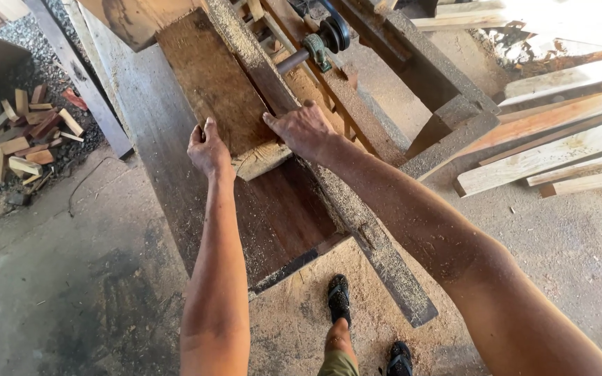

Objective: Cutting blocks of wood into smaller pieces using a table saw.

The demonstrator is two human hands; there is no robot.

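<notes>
A brown wooden board (214,83) lies lengthwise on a dark, sawdust-covered machine table (168,160). My left hand (208,148) grips the board's near left corner, fingers curled over its end. At the near right corner my right hand (303,129) presses on the board, against a long sawdust-covered fence rail (357,223) that runs beside it. Beyond the hands, a shaft with a pulley and belt (325,38) sits on the machine frame.
A heap of small wood offcuts (26,132) lies on gravel at the left. Several pale planks (559,153) are stacked at the right. My feet in dark sandals (339,299) stand on a sawdust-strewn concrete floor (71,278).
</notes>
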